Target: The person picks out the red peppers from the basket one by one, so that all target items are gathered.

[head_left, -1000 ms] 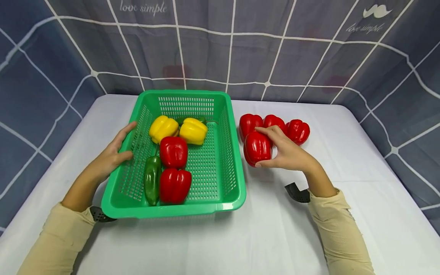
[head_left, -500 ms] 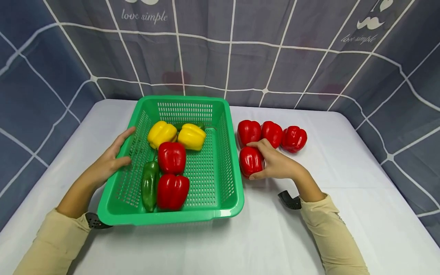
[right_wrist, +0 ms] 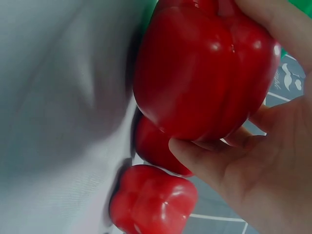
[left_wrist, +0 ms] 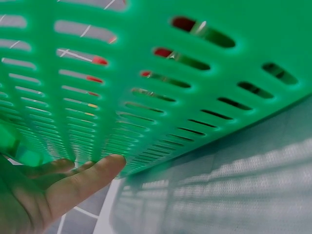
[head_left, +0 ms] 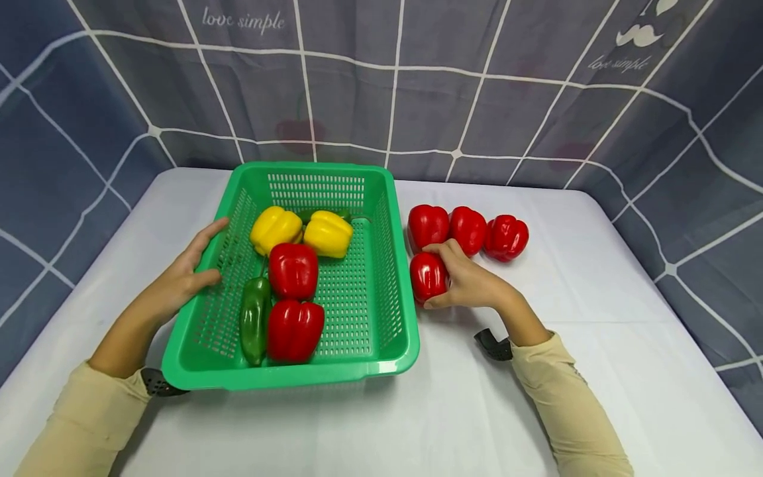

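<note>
My right hand [head_left: 467,278] grips a red bell pepper [head_left: 426,277] from its right side, thumb at the front and fingers at the back. In the right wrist view that same pepper [right_wrist: 200,73] is large, with white cloth beside it. On the left, my left hand [head_left: 179,278] holds the side rim of a green plastic basket [head_left: 286,379]; in the left wrist view its fingers [left_wrist: 83,187] lie along the slotted outer wall. Inside the basket are two yellow bell peppers [head_left: 276,230], two red bell peppers [head_left: 296,331], and long green peppers [head_left: 255,321], one partly hidden behind the yellow ones.
Three more red bell peppers [head_left: 467,230] stand in a row behind my right hand, right of the basket. Everything rests on a white-covered table [head_left: 477,411]. A grey-blue checked curtain [head_left: 352,99] rises along the back and both sides.
My right hand has brought the red bell pepper left and lower, to just beside the basket's right wall. My left hand keeps its place on the rim. The head view has shifted slightly.
</note>
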